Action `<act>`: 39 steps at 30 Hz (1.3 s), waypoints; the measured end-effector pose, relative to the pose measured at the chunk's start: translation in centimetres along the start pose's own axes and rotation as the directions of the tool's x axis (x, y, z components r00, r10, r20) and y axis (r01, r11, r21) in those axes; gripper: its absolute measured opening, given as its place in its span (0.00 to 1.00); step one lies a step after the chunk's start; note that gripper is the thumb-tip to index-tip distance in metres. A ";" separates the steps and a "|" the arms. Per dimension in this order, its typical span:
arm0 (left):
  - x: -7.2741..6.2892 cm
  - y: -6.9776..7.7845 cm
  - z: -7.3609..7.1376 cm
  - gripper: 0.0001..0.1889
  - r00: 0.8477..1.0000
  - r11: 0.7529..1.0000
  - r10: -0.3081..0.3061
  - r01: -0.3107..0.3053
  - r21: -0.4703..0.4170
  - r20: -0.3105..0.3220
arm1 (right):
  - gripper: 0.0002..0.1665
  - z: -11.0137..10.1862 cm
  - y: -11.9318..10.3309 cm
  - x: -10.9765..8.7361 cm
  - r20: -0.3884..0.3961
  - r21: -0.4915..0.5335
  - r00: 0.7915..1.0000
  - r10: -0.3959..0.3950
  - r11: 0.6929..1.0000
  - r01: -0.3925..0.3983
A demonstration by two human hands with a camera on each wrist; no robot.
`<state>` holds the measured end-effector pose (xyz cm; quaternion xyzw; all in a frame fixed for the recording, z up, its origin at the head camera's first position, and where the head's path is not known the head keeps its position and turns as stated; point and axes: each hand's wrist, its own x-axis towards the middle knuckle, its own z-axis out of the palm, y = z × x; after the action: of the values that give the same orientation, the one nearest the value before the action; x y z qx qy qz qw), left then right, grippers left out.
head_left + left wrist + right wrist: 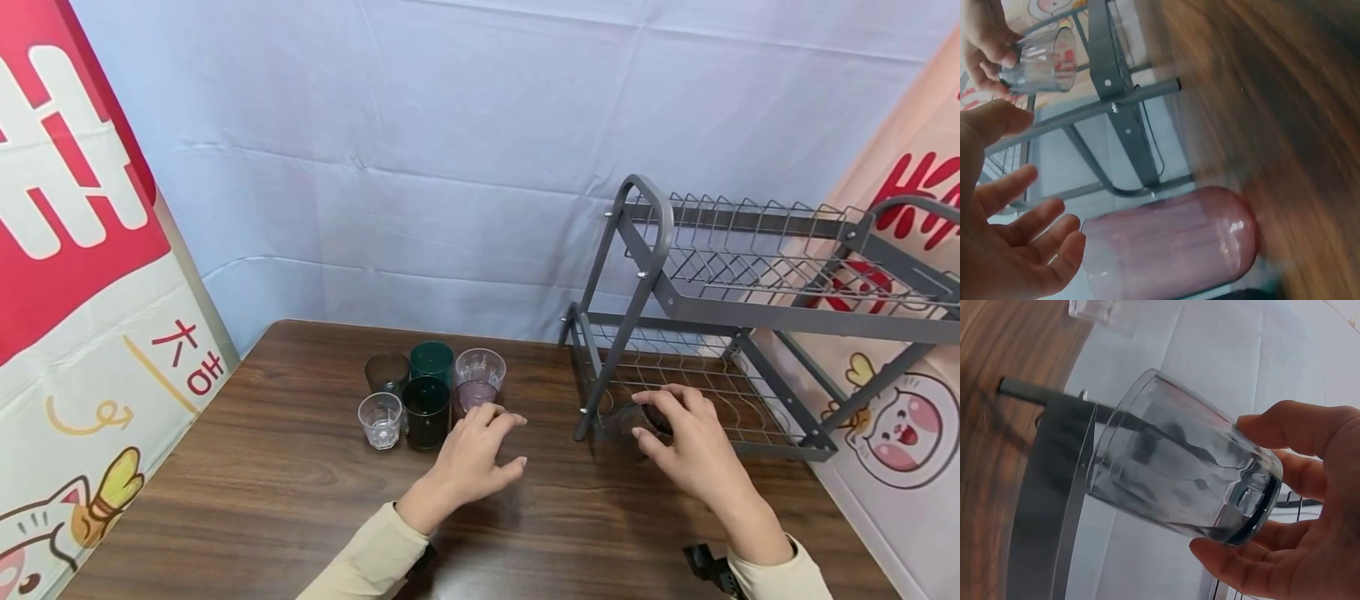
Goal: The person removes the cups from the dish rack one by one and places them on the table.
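My right hand [693, 446] grips a smoky grey drinking glass [1179, 462] by its thick base. The glass is upside down, rim toward the table, at the front left of the dish rack [637, 304]. In the head view the hand partly covers it. My left hand [476, 458] holds nothing, its fingers spread and loosely bent near a pinkish-purple glass [1172, 244]. Around that glass stand a dark glass [426, 417], a small clear glass [381, 423], a brown glass [386, 371], a teal glass [432, 361] and a larger clear glass [481, 365].
The grey two-tier rack stands at the right of the wooden table [292, 467], with a wire upper shelf [757, 271] and a wire lower shelf [697, 383]. A pale cloth [450, 167] hangs behind. Printed banners [82, 333] hang at both sides.
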<state>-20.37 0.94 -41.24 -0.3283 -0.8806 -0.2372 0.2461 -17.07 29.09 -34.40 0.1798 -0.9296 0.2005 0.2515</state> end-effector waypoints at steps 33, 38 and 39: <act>0.6 3.6 -0.1 0.34 0.976 0.360 -0.205 0.146 -0.921 0.074 | 0.19 5.7 -3.0 -1.5 0.031 0.784 0.972 0.231 0.598 -0.167; 0.5 3.7 0.0 0.32 0.979 0.351 -0.197 0.127 -0.928 0.060 | 0.18 6.0 -3.4 -1.7 0.039 0.804 0.972 0.233 0.570 -0.169; 0.5 3.7 0.0 0.32 0.978 0.352 -0.198 0.125 -0.928 0.057 | 0.19 5.9 -3.4 -1.7 0.043 0.802 0.972 0.231 0.572 -0.171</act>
<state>-18.16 3.64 -40.02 -0.3133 -0.6146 -0.7236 0.0235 -16.57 23.83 -39.06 0.1598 -0.7458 0.6289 0.1505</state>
